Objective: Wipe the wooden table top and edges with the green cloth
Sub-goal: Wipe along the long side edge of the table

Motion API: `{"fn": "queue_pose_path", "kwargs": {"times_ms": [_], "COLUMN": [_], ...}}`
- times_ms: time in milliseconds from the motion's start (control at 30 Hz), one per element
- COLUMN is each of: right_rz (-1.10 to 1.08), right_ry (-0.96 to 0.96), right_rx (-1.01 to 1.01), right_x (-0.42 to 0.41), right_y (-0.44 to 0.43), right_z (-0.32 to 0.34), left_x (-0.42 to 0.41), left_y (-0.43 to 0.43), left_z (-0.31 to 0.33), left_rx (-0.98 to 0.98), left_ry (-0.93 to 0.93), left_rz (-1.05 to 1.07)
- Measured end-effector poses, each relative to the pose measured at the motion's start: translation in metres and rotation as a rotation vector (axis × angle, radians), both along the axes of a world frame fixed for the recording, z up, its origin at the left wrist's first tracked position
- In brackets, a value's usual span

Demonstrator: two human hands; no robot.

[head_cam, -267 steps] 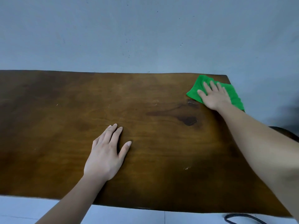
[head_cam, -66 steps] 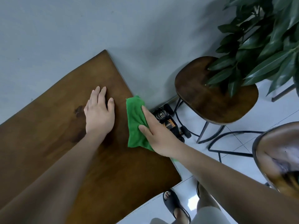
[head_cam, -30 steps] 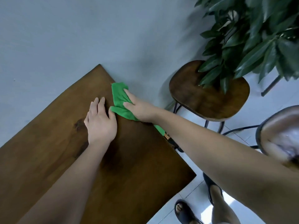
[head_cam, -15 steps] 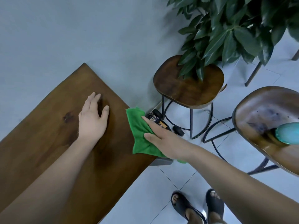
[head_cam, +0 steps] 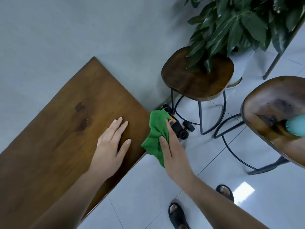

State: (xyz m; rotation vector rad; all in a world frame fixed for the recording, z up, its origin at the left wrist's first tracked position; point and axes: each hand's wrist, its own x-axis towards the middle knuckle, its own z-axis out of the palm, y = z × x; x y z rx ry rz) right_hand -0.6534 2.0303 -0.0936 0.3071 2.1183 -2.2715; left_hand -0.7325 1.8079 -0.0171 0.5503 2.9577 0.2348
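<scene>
- L hand [head_cam: 109,146] flat on wooden table [head_cam: 57,129] near its right edge, fingers straight & spread, holding nothing; prob. there to brace.
- R hand [head_cam: 175,156] pinches green cloth [head_cam: 156,138], bunched btw thumb & fingers, against the table's right edge by the near corner. This grip looks suited to rubbing rim & side together.
- Cloth hangs partly off the table, over the floor [head_cam: 148,187]; toy car [head_cam: 177,128] on the floor just beyond.
- Judged: edge wipe under way.

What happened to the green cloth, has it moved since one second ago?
Yes. The green cloth slid along the side edge of the brown wooden table, from near the far corner by the wall to the near corner, closer to the person.
</scene>
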Motion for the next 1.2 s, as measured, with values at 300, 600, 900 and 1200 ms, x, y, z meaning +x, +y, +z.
{"fn": "queue_pose_path", "kwargs": {"times_ms": [300, 600, 900, 1200], "right_rz": [-0.402, -0.618, -0.555, -0.776], "right_ry": [0.024, 0.073, 0.011, 0.071], "right_rx": [-0.148, -0.113, -0.323, -0.255], "right_x": [-0.011, 0.031, 0.121, 0.014], "right_y": [-0.069, -0.210, -0.358, -0.214], "right_z": [-0.002, -0.006, 0.016, 0.009], "left_x": [0.016, 0.010, 0.009, 0.006], "left_y": [-0.039, -0.057, -0.060, -0.059], "left_z": [0.001, -0.022, -0.026, -0.028], "left_rx": [-0.068, 0.020, 0.039, 0.010], "left_ry": [-0.012, 0.098, 0.118, 0.147], "left_rz": [-0.235, -0.328, -0.336, -0.340]}}
